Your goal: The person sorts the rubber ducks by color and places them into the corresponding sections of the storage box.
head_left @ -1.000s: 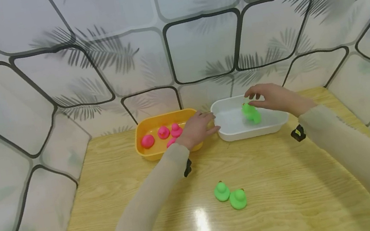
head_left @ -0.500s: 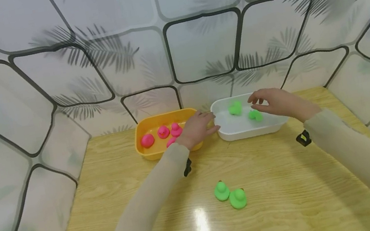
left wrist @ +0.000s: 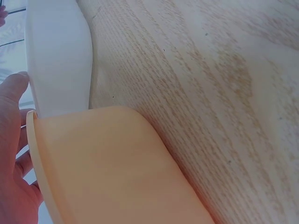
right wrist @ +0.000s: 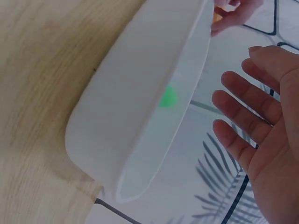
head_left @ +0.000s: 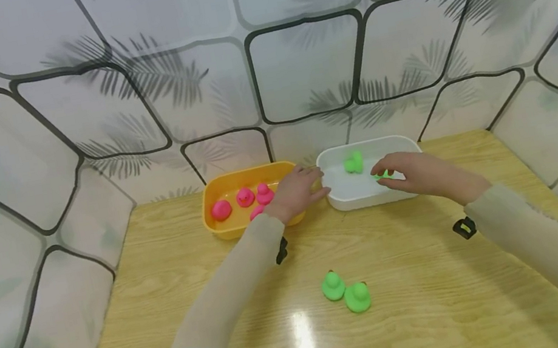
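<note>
My left hand (head_left: 294, 193) lies over the right end of the orange tub (head_left: 230, 229), its fingers reaching to the left rim of the white tub (head_left: 372, 200). In the left wrist view the thumb (left wrist: 15, 86) is at the white rim. Above the white tub hovers my right hand (head_left: 420, 174), fingers relaxed and bent; the right wrist view shows nothing between them. One green rubber duck (head_left: 353, 163) lies on its side in the white tub. Another green duck (head_left: 383, 175) is mostly hidden under the right fingers.
Several pink rubber ducks (head_left: 245, 197) are in the orange tub, one partly behind the left wrist. Two more green ducks (head_left: 333, 285) (head_left: 357, 297) sit side by side on the wooden table (head_left: 421, 298), nearer me. A patterned wall (head_left: 310, 70) stands behind the tubs.
A green duck dropped from beneath my right hand, and two now lie apart in the white tub. The right hand has lowered slightly toward me. My left hand stays put.
</note>
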### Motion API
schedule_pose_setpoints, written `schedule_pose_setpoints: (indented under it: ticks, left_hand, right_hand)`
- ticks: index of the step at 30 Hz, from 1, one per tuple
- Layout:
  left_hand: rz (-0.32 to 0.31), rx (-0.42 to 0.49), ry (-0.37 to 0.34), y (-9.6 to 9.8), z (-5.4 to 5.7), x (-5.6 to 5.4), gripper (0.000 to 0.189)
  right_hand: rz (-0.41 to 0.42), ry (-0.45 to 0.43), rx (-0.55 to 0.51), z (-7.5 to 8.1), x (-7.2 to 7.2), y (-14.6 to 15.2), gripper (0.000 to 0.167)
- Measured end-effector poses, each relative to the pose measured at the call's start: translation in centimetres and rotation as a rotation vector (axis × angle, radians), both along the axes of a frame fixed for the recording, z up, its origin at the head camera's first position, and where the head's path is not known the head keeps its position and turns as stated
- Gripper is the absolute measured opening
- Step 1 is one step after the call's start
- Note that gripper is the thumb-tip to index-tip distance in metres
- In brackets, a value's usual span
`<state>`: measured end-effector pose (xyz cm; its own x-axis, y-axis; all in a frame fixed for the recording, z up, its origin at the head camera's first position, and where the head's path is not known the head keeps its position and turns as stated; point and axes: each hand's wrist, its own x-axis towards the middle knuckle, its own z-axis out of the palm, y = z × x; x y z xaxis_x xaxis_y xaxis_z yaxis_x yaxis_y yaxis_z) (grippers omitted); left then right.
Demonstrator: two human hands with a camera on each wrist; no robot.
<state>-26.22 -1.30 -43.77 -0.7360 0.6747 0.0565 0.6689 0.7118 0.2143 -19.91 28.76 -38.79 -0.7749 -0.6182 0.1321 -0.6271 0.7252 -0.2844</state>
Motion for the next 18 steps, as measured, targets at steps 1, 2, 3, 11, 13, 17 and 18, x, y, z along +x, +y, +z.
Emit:
schedule_pose_setpoints:
  ticks: [1, 2, 3, 11, 13, 17, 18]
  left_hand:
    - [0.0, 0.0, 0.002, 0.0, 0.0, 0.0, 0.055]
    - [-0.001, 0.0, 0.003, 0.0, 0.1, 0.0, 0.055]
    - [-0.002, 0.001, 0.003, 0.0, 0.1, 0.0, 0.055]
    - [-0.006, 0.003, 0.007, 0.1, 0.2, 0.1, 0.055]
    - [-0.003, -0.001, 0.007, 0.1, 0.3, 0.2, 0.055]
    - [0.0, -0.006, 0.001, 0.1, 0.5, 0.3, 0.055]
    - [0.0, -0.006, 0.002, 0.1, 0.5, 0.3, 0.054]
  right_hand:
    - [0.008, 0.001, -0.001, -0.1, 0.2, -0.1, 0.021]
    - [0.015, 0.005, 0.0, -0.1, 0.4, -0.2, 0.02]
    - [0.021, 0.009, 0.0, -0.3, 0.6, -0.2, 0.02]
    - [0.056, 0.013, -0.021, -0.7, 2.2, -1.1, 0.019]
    - [0.068, 0.014, -0.023, -0.8, 2.6, -1.4, 0.018]
    - [0.104, 0.027, -0.036, -1.3, 3.3, -1.7, 0.02]
    - [0.113, 0.029, -0.039, -1.4, 3.5, -1.8, 0.02]
